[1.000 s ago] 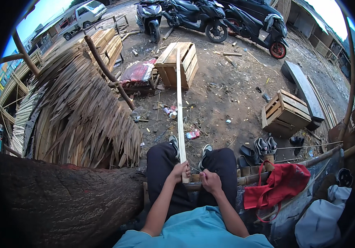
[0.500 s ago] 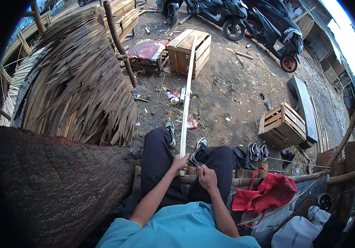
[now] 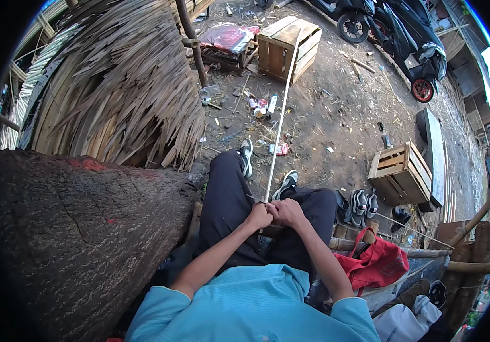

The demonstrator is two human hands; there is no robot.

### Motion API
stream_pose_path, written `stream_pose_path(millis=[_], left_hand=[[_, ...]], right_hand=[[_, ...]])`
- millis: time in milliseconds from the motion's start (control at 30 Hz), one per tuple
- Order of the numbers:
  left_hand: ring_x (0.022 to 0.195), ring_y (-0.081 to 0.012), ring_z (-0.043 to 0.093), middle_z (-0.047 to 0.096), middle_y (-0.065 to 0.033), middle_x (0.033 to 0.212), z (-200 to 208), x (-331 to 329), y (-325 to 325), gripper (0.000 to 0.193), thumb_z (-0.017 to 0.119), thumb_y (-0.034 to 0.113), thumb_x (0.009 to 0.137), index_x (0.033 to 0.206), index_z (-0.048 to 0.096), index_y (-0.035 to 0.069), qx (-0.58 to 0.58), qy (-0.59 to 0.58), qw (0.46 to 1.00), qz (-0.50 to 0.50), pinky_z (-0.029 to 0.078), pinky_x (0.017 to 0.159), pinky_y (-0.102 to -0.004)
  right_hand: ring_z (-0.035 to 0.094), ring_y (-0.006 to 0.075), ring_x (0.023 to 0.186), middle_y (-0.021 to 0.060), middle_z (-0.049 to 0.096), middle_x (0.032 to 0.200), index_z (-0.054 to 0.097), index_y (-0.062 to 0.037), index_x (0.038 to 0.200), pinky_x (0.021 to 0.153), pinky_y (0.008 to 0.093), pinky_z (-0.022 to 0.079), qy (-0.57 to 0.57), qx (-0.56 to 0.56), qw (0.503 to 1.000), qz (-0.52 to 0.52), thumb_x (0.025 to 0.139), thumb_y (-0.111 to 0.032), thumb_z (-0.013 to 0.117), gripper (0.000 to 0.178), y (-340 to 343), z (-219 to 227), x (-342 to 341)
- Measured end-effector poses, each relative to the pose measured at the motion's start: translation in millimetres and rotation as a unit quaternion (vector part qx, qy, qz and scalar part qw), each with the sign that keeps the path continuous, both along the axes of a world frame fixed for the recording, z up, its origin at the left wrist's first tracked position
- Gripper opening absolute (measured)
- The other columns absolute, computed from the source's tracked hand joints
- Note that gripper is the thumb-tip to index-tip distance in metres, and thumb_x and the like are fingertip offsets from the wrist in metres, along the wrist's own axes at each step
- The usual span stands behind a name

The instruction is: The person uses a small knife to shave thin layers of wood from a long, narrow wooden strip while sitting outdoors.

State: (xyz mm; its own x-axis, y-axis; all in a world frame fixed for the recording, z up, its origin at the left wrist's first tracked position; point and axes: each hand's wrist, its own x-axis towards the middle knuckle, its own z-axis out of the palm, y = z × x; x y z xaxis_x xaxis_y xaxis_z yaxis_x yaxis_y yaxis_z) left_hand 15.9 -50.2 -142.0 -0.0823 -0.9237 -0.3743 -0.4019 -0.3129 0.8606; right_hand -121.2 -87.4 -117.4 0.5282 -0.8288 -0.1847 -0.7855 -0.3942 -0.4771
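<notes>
Far left of the long pale strip (image 3: 282, 117), a thick dark trunk (image 3: 85, 211) lies level with its near end; a pile of dry thatch (image 3: 119, 91) spreads beyond the trunk, also left of the strip. A wooden post (image 3: 192, 48) and a low stand with a shiny red cover (image 3: 229, 39) follow, left of the strip's far part. At the strip's near end, the left hand (image 3: 258, 216) is curled into a fist with the strip in its hold, and a thin dark blade (image 3: 254, 199) juts out to the strip's left. The strip runs away from between the person's knees, its far end over a slatted crate (image 3: 273, 54); whether the two touch, I cannot tell. Just right of the strip's near end, the right hand (image 3: 288, 212) meets the left, fingers closed, seemingly on the blade's hidden handle. Well right of the strip come pale-soled shoes (image 3: 359, 205), a red bag (image 3: 380, 262), a second crate (image 3: 401, 176), a red-wheeled scooter (image 3: 421, 88) and a long grey board (image 3: 437, 157).
</notes>
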Motion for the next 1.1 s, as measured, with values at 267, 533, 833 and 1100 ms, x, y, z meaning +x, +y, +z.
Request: stream_pose_path(millis=[267,533,833,1100], left_hand=[[0.075,-0.0409,0.061,0.059,-0.0284,0.072,4,12,-6,0.023,0.051,0.013,0.079,0.086,0.054,-0.009,-0.039,-0.061,0.996,0.049,0.049,0.064,-0.0449],[0.046,-0.0137,0.05,0.047,-0.0033,0.056,-2,-7,57,0.021,0.054,0.024,0.09,0.086,0.048,0.004,0.122,0.176,0.976,0.031,0.04,0.041,-0.0278],[0.041,-0.0042,0.032,0.038,0.0012,0.061,15,5,11,0.022,0.04,0.026,0.097,0.093,0.045,0.004,0.32,0.326,0.888,0.059,0.028,0.036,-0.0189],[0.045,-0.0122,0.048,0.056,-0.0093,0.068,52,42,-15,0.026,0.042,0.014,0.092,0.108,0.049,-0.005,0.285,0.266,0.921,0.01,0.043,0.042,-0.0267]], right_hand=[[0.061,0.0348,0.059,0.0163,0.059,0.06,0.064,-0.0109,0.067,0.054,0.0458,0.047,0.056,-0.083,0.991,-0.085,0.086,-0.052,0.043,0.049,-29,-22,10],[0.064,0.0331,0.068,0.0166,0.064,0.068,0.068,-0.0087,0.07,0.061,0.0438,0.05,0.125,-0.007,0.973,-0.194,0.089,-0.05,0.038,0.054,-56,-29,-35],[0.064,0.0366,0.079,0.0208,0.065,0.081,0.066,-0.0005,0.086,0.068,0.0454,0.051,0.131,0.103,0.931,-0.326,0.091,-0.048,0.035,0.057,-40,-30,-34],[0.058,0.0402,0.076,0.0219,0.06,0.078,0.057,-0.0011,0.079,0.067,0.0463,0.044,-0.2,0.074,0.915,-0.341,0.092,-0.044,0.036,0.049,-37,-25,-38]])
